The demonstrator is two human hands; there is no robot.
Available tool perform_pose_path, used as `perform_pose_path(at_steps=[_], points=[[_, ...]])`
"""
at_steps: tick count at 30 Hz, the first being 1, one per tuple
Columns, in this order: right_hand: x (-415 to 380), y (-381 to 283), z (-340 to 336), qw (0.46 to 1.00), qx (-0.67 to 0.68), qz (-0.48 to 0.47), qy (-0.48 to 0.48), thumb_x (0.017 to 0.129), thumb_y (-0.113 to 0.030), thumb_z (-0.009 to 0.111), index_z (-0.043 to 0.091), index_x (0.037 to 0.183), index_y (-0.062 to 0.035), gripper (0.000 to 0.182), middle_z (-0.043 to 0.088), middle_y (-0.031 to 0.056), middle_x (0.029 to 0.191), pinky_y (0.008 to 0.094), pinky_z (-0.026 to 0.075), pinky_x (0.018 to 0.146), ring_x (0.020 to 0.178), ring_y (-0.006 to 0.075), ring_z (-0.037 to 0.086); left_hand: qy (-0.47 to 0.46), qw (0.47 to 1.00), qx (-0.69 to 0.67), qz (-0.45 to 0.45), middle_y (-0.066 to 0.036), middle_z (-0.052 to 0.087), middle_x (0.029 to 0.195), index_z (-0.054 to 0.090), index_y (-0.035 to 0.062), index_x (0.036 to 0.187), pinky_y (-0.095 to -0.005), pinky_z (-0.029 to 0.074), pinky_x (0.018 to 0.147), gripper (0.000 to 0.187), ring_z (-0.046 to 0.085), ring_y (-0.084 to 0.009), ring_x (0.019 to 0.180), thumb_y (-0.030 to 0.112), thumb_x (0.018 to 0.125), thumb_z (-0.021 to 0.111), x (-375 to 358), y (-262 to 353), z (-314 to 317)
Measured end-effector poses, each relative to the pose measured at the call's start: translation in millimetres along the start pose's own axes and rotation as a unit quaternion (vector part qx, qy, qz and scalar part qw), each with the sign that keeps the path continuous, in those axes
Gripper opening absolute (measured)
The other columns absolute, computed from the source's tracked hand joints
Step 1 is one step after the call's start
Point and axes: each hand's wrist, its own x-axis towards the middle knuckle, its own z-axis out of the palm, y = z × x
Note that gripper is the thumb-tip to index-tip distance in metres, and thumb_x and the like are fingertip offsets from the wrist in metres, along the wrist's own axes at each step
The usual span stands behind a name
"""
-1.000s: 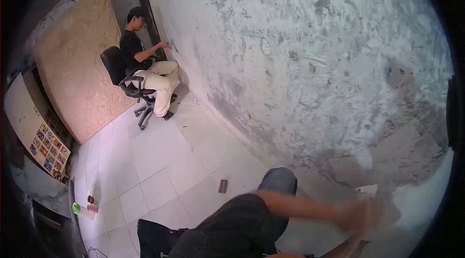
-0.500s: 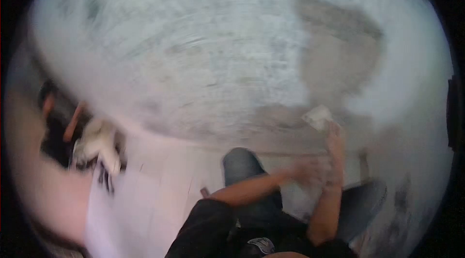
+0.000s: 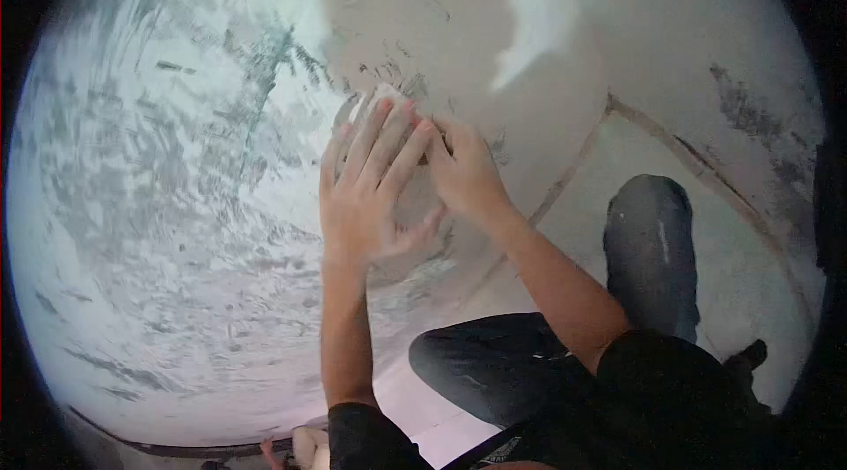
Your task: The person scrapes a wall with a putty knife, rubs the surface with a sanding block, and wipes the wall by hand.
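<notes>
My left hand [image 3: 357,196] lies with fingers spread against the patchy white wall [image 3: 265,232], its fingertips over a small pale sheet [image 3: 386,90]. Right beside it, my right hand [image 3: 469,172] is closed at the sheet's edge, its fingertips partly hidden by the left fingers. The upper rim of the sheet shows above the left fingertips. A smooth grey-brown patch [image 3: 415,11] of the wall is above both hands.
My bent knees in dark trousers [image 3: 651,240] are at the lower right and centre. A brown corner line [image 3: 609,104] marks the wall's lower edge. Part of another person [image 3: 309,445] shows at the bottom left.
The view has swung to the right. Both hands are now together on the wall at the sheet; before, my left hand was moving near my right forearm while my right hand held the sheet.
</notes>
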Motion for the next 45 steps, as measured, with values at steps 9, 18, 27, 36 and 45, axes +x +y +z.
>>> perform_pose_path(at_steps=[9, 18, 27, 36, 45], points=[[46.0, 1.9, 5.3, 0.998, 0.037, -0.036, 0.045, 0.089, -0.009, 0.053, 0.059, 0.090, 0.0044, 0.014, 0.064, 0.0252, 0.079, 0.0491, 0.049, 0.072, 0.079, 0.0454, 0.063, -0.007, 0.995, 0.062, 0.081, -0.008, 0.059, 0.129, 0.063, 0.0124, 0.119, -0.0422, 0.045, 0.102, 0.039, 0.053, -0.0270, 0.127, 0.015, 0.081, 0.060, 53.9, -35.1, 37.4], [48.1, 24.7, 8.7, 0.997, 0.055, -0.038, 0.037, 0.090, -0.009, 0.055, 0.057, 0.089, 0.0077, 0.017, 0.061, 0.0275, 0.079, 0.0447, 0.049, 0.070, 0.078, 0.0409, 0.065, -0.004, 0.995, 0.071, 0.074, -0.009, 0.060, 0.113, 0.063, 0.0102, 0.109, -0.0414, 0.047, 0.097, 0.032, 0.055, -0.0277, 0.118, 0.014, 0.077, 0.060, 58.3, -33.2, 61.8], [64.3, 0.1, 10.3, 0.988, 0.081, -0.110, 0.074, 0.090, -0.008, 0.052, 0.056, 0.083, 0.0075, 0.018, 0.060, 0.0294, 0.079, 0.0499, 0.047, 0.069, 0.081, 0.0477, 0.061, 0.045, 0.990, 0.123, 0.056, -0.006, 0.062, 0.112, 0.064, 0.0125, 0.110, -0.0409, 0.047, 0.096, 0.031, 0.057, -0.0277, 0.115, 0.016, 0.079, 0.059, 82.1, -43.8, 54.7], [60.8, -5.0, -6.2, 0.993, 0.110, -0.048, 0.011, 0.088, -0.006, 0.052, 0.055, 0.082, 0.0078, 0.015, 0.059, 0.0294, 0.077, 0.0502, 0.047, 0.070, 0.075, 0.0443, 0.061, 0.013, 0.990, 0.144, -0.003, -0.003, 0.063, 0.108, 0.065, 0.0102, 0.105, -0.0385, 0.046, 0.099, 0.027, 0.056, -0.0252, 0.117, 0.019, 0.081, 0.057, 87.8, -20.0, 50.4], [58.8, -6.3, 2.6, 0.992, 0.117, -0.038, 0.015, 0.090, -0.009, 0.051, 0.059, 0.091, 0.0075, 0.019, 0.061, 0.0293, 0.083, 0.0491, 0.048, 0.072, 0.080, 0.0456, 0.061, 0.004, 0.987, 0.161, -0.024, -0.004, 0.062, 0.108, 0.064, 0.0100, 0.105, -0.0398, 0.045, 0.098, 0.027, 0.055, -0.0259, 0.116, 0.019, 0.081, 0.055, 86.3, -29.5, 41.2]])
